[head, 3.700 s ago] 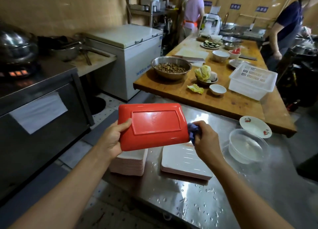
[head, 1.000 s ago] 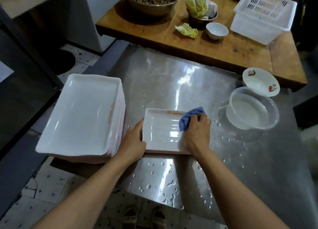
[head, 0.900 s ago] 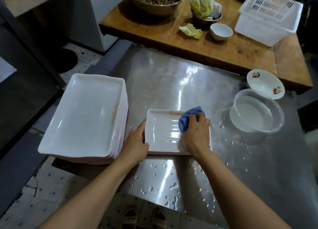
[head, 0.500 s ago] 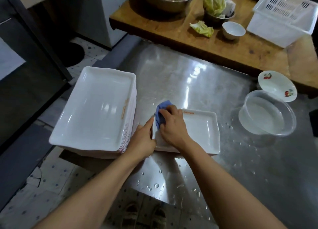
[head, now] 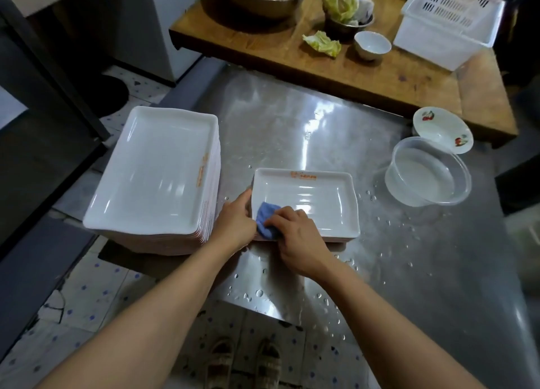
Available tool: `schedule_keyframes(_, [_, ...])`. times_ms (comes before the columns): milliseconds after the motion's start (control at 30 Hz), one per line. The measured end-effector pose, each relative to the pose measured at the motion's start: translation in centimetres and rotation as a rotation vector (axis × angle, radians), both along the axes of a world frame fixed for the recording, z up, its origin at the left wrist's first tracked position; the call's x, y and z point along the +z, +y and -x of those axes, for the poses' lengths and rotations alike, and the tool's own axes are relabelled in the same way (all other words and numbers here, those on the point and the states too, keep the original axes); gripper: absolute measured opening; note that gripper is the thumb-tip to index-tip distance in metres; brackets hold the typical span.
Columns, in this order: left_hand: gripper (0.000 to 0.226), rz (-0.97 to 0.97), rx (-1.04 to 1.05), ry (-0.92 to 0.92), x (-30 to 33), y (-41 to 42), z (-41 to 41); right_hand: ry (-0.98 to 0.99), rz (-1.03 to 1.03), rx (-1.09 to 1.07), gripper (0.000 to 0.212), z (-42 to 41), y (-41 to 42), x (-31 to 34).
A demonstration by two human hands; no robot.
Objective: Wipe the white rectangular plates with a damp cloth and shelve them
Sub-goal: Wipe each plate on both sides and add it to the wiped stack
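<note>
A white rectangular plate (head: 318, 195) with orange print on its far rim lies face up on the wet steel table (head: 292, 125), on top of other plates. My left hand (head: 235, 222) grips its left edge. My right hand (head: 295, 236) holds a blue cloth (head: 267, 220) against the plate's near left corner. A tall stack of white rectangular plates (head: 155, 169) stands to the left, at the table's left edge.
A clear plastic bowl of water (head: 428, 172) and a small cherry-patterned dish (head: 442, 128) sit at the right. Behind is a wooden table (head: 394, 76) with a white basket (head: 450, 20), a small bowl (head: 372, 43), cabbage and a metal bowl. Water drops cover the steel surface.
The red-backed plate was turned face up and laid down. My right hand has swept the cloth from the plate's far right to its far left, then down to the near left corner.
</note>
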State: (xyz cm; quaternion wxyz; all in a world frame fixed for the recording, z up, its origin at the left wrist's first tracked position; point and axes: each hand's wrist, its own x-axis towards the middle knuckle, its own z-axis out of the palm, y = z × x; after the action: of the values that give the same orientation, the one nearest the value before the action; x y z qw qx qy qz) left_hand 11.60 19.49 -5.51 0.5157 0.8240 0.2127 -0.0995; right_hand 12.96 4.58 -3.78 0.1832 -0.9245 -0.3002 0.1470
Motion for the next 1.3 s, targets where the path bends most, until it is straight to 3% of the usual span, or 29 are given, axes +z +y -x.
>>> schedule_keyframes(100, [0.066,-0.272,-0.093,0.055,-0.3,-0.7,-0.1,-0.046,0.055,-0.098,0.038,-0.1,-2.7,-0.1])
schedule_keyframes(200, [0.067,-0.364,-0.102,0.058,-0.2,-1.2,-0.1,-0.064,0.094,-0.230,0.036,-0.2,-6.0,-0.2])
schedule_keyframes(300, [0.069,-0.359,-0.126,0.059,-0.6,-1.0,-0.2,-0.156,0.212,-0.305,0.028,-0.7,-7.4,1.1])
schedule_keyframes(400, [0.067,-0.329,-0.140,0.062,-0.6,-0.6,-0.2,-0.110,0.296,-0.299,0.029,-1.1,-6.7,1.7])
schedule_keyframes(567, [0.070,-0.307,-0.143,0.052,-0.4,-0.4,-0.2,-0.060,0.124,-0.200,0.033,-1.3,-2.5,0.2])
schedule_keyframes(867, [0.071,-0.281,-0.092,0.038,-0.1,-0.6,-0.1,-0.235,0.212,-0.092,0.053,-4.7,-0.5,-1.6])
schedule_keyframes(1000, [0.071,-0.288,-0.056,0.037,0.0,-0.9,0.0,-0.291,0.279,-0.229,0.038,-5.6,-4.9,-1.4])
schedule_keyframes(1300, [0.064,-0.331,-0.025,-0.010,0.5,-1.7,0.6,-0.321,0.395,-0.133,0.027,-1.8,-8.9,0.6])
